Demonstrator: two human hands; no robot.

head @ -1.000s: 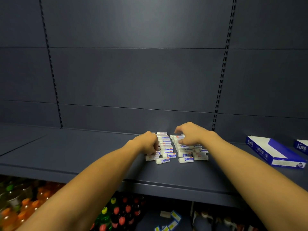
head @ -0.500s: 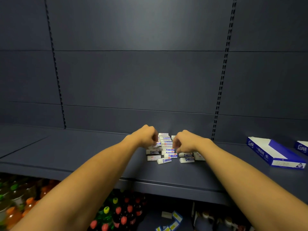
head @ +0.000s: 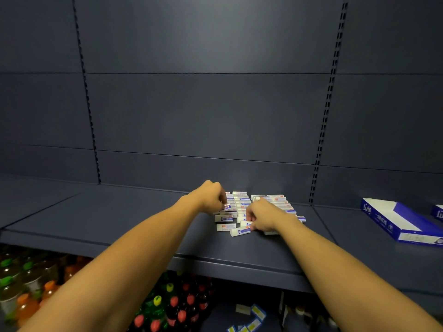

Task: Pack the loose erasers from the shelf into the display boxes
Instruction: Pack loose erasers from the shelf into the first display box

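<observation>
Our left hand [head: 211, 196] sits at about 11 o'clock of the eraser pile, fingers curled down and pinching a blue-and-white eraser [head: 226, 207] at its lower edge. Our right hand [head: 262, 218] is at 5 o'clock of the pile, fingers curled onto the near erasers; we cannot tell whether it actually holds one. The two hands are near each other, not touching. Largest thing is the dark shelf [head: 119, 219], with a slotted back panel [head: 203, 111] behind it. At 3 o'clock, well apart from the hands, lies an open blue-and-white display box [head: 402, 222], and a second box [head: 437, 213] is cut off by the frame edge. The loose erasers [head: 242, 202] lie in rough rows mid-shelf, and one eraser [head: 239, 231] lies nearest us. Bottles [head: 172, 305] stand on the level below at 6–7 o'clock.
</observation>
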